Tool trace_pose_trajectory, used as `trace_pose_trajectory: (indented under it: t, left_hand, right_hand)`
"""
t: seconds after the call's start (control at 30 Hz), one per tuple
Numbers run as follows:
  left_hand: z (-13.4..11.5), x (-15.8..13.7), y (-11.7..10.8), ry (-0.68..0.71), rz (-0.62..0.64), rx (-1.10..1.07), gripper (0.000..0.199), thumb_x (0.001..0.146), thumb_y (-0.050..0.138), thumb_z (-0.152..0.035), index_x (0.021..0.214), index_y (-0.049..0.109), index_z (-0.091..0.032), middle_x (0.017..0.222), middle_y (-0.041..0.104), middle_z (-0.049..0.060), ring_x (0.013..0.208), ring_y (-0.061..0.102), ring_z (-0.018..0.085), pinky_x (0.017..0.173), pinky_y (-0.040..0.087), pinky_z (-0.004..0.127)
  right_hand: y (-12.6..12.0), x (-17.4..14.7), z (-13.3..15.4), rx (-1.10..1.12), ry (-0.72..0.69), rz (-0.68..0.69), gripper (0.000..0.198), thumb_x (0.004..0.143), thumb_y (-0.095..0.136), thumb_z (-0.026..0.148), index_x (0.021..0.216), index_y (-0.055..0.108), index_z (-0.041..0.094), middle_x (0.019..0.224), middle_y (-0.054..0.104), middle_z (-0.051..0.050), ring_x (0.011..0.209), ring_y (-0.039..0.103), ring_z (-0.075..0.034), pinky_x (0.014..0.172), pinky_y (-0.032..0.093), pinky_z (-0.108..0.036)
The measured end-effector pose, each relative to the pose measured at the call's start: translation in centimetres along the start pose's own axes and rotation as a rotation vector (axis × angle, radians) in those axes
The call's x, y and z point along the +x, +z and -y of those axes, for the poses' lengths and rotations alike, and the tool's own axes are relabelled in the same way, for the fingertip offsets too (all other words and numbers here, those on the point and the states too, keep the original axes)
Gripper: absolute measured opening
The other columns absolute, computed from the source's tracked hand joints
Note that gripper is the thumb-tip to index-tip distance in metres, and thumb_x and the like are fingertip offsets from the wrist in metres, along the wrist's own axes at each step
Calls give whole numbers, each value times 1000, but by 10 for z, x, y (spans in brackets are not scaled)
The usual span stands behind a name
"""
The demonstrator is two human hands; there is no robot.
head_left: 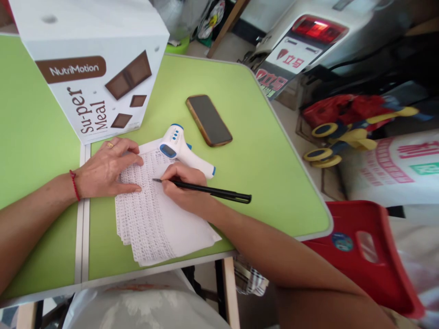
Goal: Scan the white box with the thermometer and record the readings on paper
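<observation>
On the near part of the green table [260,151], my right hand [183,187] is closed around a black pen [206,188], its tip touching a stack of closely written sheets [154,224], while my left hand [106,169] lies flat, fingers spread, pinning the stack's far left corner and gripping nothing. Just beyond lie a white-and-blue infrared thermometer [183,148], a phone [208,119] and a NutriMotion carton [92,64]. Neat entries likely need steady left-hand pressure and a light pen stroke.
</observation>
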State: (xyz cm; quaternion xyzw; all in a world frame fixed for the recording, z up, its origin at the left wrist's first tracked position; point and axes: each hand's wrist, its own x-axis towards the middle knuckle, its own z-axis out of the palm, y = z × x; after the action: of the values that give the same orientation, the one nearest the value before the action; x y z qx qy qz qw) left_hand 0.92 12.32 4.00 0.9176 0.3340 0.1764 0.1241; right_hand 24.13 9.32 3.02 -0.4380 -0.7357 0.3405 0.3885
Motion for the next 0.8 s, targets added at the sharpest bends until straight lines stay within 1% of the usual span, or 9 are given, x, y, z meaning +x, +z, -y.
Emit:
trace_pose_trajectory:
  t: [0.23, 0.43, 0.6, 0.8]
  left_hand:
    - [-1, 0, 1, 20, -21, -5, 47, 79, 69, -52, 107, 61, -14, 117, 54, 17, 110, 52, 35, 93, 40, 51]
    - [-1, 0, 0, 30, -28, -8, 48, 80, 69, -52, 108, 62, -14, 116, 54, 17, 109, 52, 35, 92, 41, 51]
    - [-1, -1, 0, 32, -33, -3, 48, 80, 68, -53, 107, 62, -14, 116, 54, 17, 110, 52, 35, 92, 40, 51]
    - [0, 0, 2, 23, -26, -1, 48, 80, 67, -54, 108, 62, -15, 117, 54, 17, 110, 52, 34, 92, 40, 51]
  right_hand:
    - [-1, 0, 0, 53, 28, -41, 9, 69, 52, 14, 64, 54, 21, 57, 55, 5, 51, 47, -8, 49, 39, -23]
    - [1, -2, 0, 91, -9, 9, 9, 71, 54, 14, 65, 57, 20, 56, 57, 5, 49, 47, -8, 46, 38, -21]
    - [3, -3, -1, 36, -29, 62, 10, 71, 54, 13, 68, 58, 20, 57, 57, 5, 51, 48, -8, 50, 39, -22]
    - [3, -3, -3, -18, -89, 47, 10, 70, 51, 12, 66, 56, 20, 55, 54, 6, 49, 46, -7, 49, 37, -22]
